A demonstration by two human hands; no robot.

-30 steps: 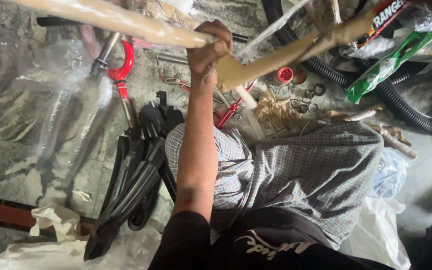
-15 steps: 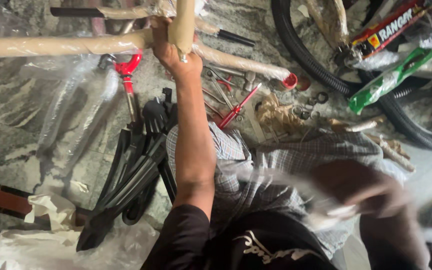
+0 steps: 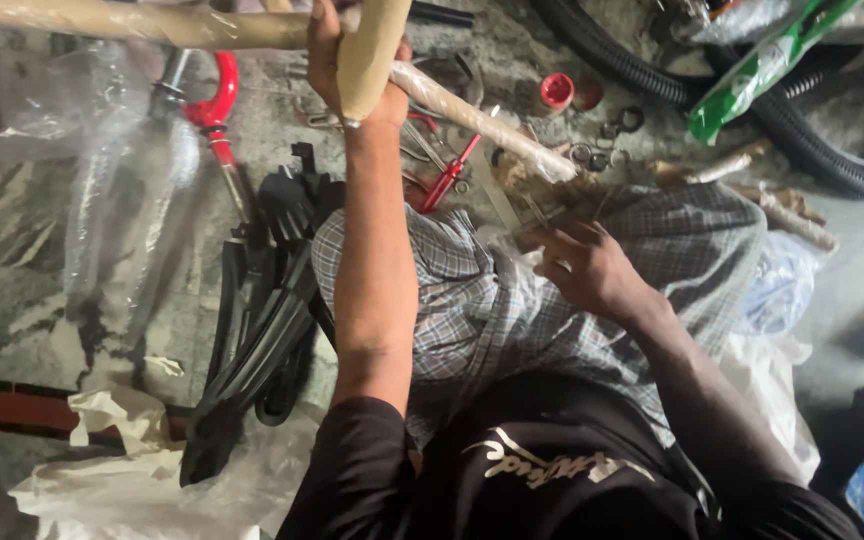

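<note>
My left hand [image 3: 352, 70] is raised at the top of the view, fingers closed around the paper-wrapped bicycle frame [image 3: 372, 50] where its tan tubes meet; one tube runs left along the upper edge and another, wrapped in clear film, slopes down to the right toward my knee. My right hand [image 3: 587, 270] rests low over my checked lungi [image 3: 482, 300], fingers curled and pinched on something small and thin, with a clear plastic bag [image 3: 502, 255] touching it; I cannot tell what the item is. On the stone floor [image 3: 12, 280] to my left lies a bundle of black mudguards [image 3: 262, 310], and just beside it a red fork [image 3: 214, 105] partly covered in transparent wrap. Red-handled pliers [image 3: 449, 175] lie beneath the sloping tube, near a red cap [image 3: 556, 90] and several metal rings [image 3: 607, 140]. A black tyre [image 3: 812, 140] curves across the upper right, with a green packet [image 3: 762, 65] lying over it. Crumpled white paper [image 3: 122, 470] sits at lower left.
</note>
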